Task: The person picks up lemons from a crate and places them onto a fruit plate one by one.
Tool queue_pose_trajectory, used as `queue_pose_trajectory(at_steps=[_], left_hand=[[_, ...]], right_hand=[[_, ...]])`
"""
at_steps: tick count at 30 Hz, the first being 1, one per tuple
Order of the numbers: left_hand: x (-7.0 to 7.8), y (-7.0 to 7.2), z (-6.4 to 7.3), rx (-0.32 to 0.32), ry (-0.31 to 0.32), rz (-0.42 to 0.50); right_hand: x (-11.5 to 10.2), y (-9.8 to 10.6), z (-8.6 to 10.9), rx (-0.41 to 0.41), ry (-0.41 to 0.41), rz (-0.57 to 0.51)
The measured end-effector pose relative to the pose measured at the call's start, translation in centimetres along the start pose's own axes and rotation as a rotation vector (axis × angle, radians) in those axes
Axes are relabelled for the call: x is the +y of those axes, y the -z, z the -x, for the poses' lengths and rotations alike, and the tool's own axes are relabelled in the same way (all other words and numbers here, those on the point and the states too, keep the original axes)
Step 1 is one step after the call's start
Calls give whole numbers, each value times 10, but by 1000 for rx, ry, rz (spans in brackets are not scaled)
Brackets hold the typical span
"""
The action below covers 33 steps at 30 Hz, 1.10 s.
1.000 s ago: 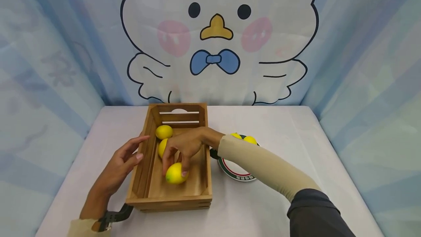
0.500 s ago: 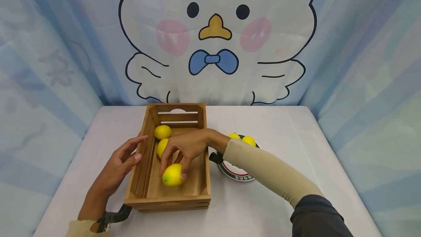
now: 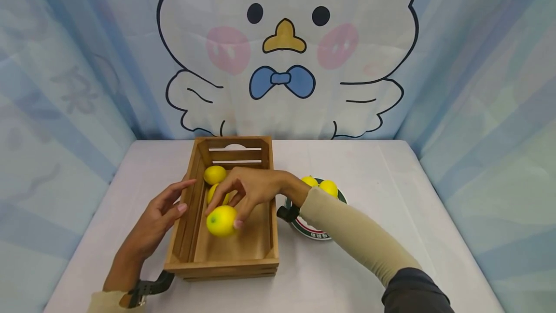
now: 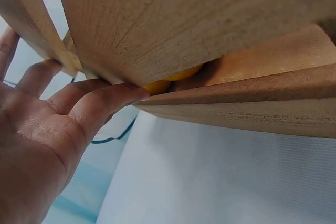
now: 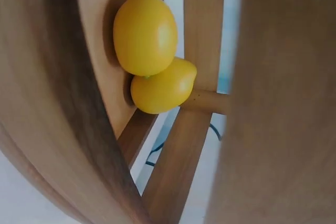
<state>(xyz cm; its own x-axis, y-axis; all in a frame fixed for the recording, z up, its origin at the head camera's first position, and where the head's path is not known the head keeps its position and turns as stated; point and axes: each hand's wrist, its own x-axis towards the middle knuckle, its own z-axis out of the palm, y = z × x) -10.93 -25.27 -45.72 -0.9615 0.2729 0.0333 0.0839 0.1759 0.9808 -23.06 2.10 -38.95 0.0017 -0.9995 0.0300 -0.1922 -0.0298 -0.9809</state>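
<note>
My right hand [image 3: 250, 188] pinches a yellow lemon [image 3: 221, 221] between thumb and fingers, over the floor of a slatted wooden crate [image 3: 234, 268]. Two more lemons lie along the crate's left wall: one lemon [image 3: 215, 175] near the far end, and another lemon [image 3: 213, 192] partly hidden by the right hand. In the right wrist view this pair shows as a nearer lemon [image 5: 145, 32] and a farther lemon [image 5: 164, 86] against the slats. My left hand [image 3: 160, 214] is at the outside of the left wall; in the left wrist view its extended fingers [image 4: 113, 98] touch the slats.
To the right of the crate, a white plate [image 3: 319, 236] with a green rim holds lemons [image 3: 328, 187], partly covered by the right forearm. A white cloth [image 3: 369, 158] covers the table, and printed curtains [image 3: 282, 110] enclose its back and sides.
My right hand has lifted the lemon a little and shifted it slightly left and away from the crate's near end. The left hand stays in place on the crate.
</note>
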Motion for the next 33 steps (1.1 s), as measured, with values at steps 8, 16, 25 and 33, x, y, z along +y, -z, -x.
queue_pose_trajectory(at_steps=[8, 16, 25, 33], left_hand=[[-1, 0, -1, 4, 0, -11], [2, -1, 1, 2, 11, -10], [-2, 2, -1, 13, 20, -14], [-1, -1, 0, 7, 5, 5]], right_hand=[[1, 1, 6, 147, 83, -25], [0, -2, 11, 398, 141, -27], [1, -7, 19, 726, 205, -11], [-9, -12, 36, 954, 297, -32]])
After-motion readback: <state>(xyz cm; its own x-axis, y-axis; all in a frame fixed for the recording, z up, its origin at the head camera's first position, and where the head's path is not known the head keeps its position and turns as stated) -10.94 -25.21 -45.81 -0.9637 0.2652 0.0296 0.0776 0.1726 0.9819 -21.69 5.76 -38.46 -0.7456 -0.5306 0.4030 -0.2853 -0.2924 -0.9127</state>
